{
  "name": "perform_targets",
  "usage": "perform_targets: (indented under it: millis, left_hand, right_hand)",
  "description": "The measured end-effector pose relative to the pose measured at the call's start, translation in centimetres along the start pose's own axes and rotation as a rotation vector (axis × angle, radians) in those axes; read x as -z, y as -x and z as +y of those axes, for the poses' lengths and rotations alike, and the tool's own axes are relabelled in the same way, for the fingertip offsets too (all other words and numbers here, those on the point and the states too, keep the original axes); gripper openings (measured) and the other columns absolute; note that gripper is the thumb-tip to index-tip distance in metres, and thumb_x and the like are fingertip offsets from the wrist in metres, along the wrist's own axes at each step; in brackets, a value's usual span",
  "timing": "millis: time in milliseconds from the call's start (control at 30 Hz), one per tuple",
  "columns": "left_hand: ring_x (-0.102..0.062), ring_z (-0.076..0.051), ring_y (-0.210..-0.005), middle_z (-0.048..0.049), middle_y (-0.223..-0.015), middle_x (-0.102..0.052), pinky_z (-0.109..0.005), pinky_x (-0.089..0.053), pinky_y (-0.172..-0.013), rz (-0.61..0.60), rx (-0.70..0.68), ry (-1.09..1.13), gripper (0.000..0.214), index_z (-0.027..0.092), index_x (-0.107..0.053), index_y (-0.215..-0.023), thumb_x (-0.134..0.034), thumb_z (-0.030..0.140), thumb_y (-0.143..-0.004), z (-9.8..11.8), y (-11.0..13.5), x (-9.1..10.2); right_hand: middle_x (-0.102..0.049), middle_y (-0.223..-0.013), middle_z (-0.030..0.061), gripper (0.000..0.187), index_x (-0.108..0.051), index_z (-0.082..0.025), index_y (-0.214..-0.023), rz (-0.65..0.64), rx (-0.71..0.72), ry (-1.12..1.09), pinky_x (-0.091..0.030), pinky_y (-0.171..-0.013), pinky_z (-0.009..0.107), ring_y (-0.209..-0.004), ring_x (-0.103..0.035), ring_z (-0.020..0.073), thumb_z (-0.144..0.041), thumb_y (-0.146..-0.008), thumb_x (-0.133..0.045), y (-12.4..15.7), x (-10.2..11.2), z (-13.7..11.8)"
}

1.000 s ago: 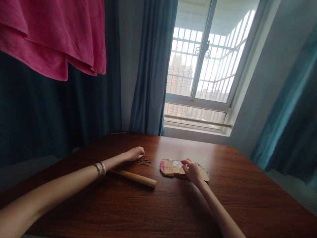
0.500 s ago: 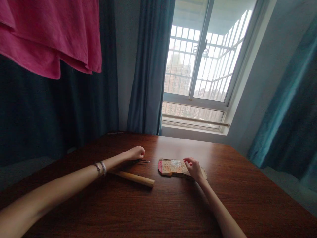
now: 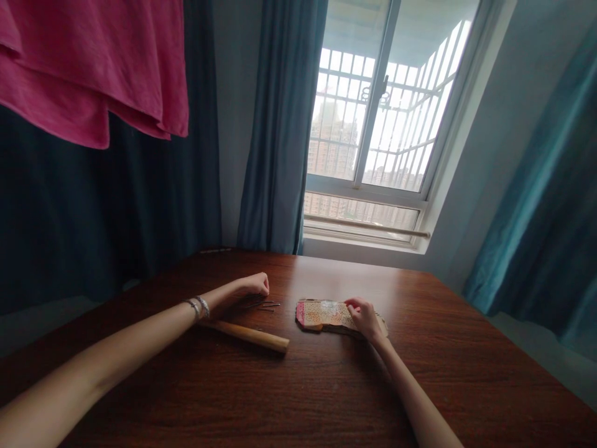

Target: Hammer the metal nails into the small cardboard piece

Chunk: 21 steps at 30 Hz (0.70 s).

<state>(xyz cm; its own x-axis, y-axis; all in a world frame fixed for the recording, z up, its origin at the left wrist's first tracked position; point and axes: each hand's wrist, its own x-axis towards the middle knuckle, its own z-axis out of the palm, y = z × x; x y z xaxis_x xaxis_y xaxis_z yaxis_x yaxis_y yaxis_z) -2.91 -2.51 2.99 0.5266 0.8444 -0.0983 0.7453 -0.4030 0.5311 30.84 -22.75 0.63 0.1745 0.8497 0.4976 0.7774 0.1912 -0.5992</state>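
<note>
My left hand (image 3: 258, 284) is curled into a fist above the far side of the table, and whatever it may hold is hidden. Just below it lie several thin dark nails (image 3: 268, 305). A round wooden handle (image 3: 256, 336) runs out from under my left forearm, which covers its other end. My right hand (image 3: 364, 317) is over the right part of a patterned cardboard piece (image 3: 321, 311) with a pink left end. Its thumb and fingers are pinched together; anything between them is too small to make out.
The brown wooden table (image 3: 289, 398) fills the lower view. Behind it are a barred window (image 3: 368, 124) and blue curtains (image 3: 280, 124). A pink cloth (image 3: 102, 68) hangs at the upper left.
My left hand has shifted slightly left and up, showing more of the nails. The fingers of my right hand have drawn closer together over the cardboard.
</note>
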Motion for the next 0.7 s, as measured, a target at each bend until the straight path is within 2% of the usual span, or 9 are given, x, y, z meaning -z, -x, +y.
perform_targets:
  millis: [100,467,600,700]
  left_hand:
    - [-0.041,-0.01,-0.044,0.0015,-0.043,-0.049,-0.02,-0.027,-0.044,-0.1,0.01,0.0,0.014,0.011,-0.062,-0.056,-0.054,0.02,-0.049,-0.3,-0.4,0.3]
    - [-0.052,-0.014,-0.052,-0.0014,-0.051,-0.057,-0.021,-0.033,-0.046,-0.049,-0.08,-0.042,0.016,0.012,-0.064,-0.057,-0.054,0.022,-0.05,-0.6,-0.2,0.2]
    - [-0.051,-0.013,-0.054,-0.0007,-0.055,-0.057,-0.02,-0.034,-0.048,0.02,-0.138,0.046,0.017,0.012,-0.063,-0.061,-0.055,0.024,-0.054,0.8,0.3,0.0]
    - [-0.051,-0.012,-0.054,-0.0011,-0.057,-0.057,-0.02,-0.035,-0.049,0.04,-0.21,0.168,0.018,0.012,-0.062,-0.065,-0.057,0.026,-0.056,3.3,0.4,-0.6]
  right_hand:
    - [-0.068,-0.079,0.0032,0.024,-0.068,-0.02,-0.081,-0.003,-0.001,-0.003,-0.045,-0.068,0.025,-0.071,-0.06,0.015,-0.023,-0.074,-0.046,0.0,-0.1,0.2]
    - [-0.068,-0.078,0.0025,0.025,-0.068,-0.02,-0.081,-0.003,-0.018,-0.006,-0.045,-0.068,0.024,-0.07,-0.06,0.0146,-0.023,-0.074,-0.045,-0.1,0.2,0.2]
    - [-0.069,-0.078,0.0026,0.025,-0.069,-0.02,-0.08,-0.009,-0.029,0.005,-0.045,-0.067,0.025,-0.069,-0.06,0.0153,-0.024,-0.074,-0.045,-0.1,0.1,0.2]
    - [-0.069,-0.079,0.0027,0.025,-0.069,-0.021,-0.081,-0.017,-0.033,0.01,-0.045,-0.069,0.026,-0.07,-0.06,0.0156,-0.025,-0.073,-0.046,-0.1,0.0,0.1]
